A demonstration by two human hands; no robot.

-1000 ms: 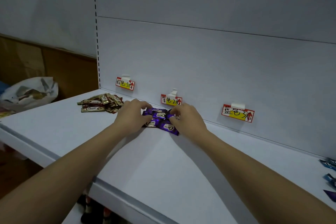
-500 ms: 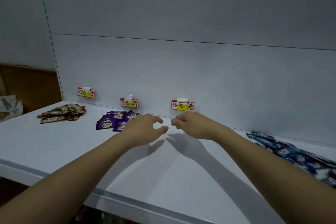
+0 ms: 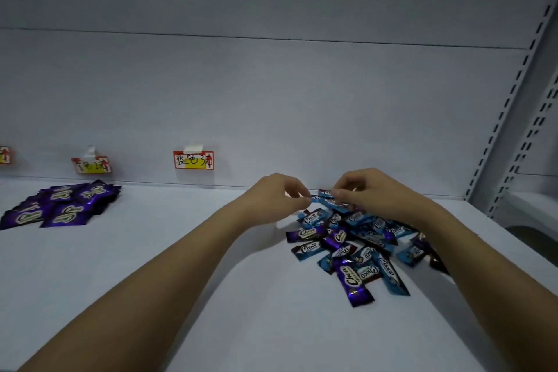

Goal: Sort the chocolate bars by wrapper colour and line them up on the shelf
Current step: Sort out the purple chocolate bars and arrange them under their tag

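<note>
On the white metal shelf, the mixed heap of blue and purple foil-wrapped chocolate bars lies at right, where the left hand and right hand each pinch a blue-wrapped bar; lifting only blue ones seems wise.

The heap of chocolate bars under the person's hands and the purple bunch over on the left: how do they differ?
The mixed heap of blue and purple wrapped bars holds two wrapper colours; the group of purple wrapped bars holds one. The heap lies jumbled at all angles, while the purple group lies flatter and overlapped, below a red and yellow label. Both hands, left hand and right hand, pinch a blue bar at the heap; nothing touches the purple group. Both rest on the white shelf.
</note>
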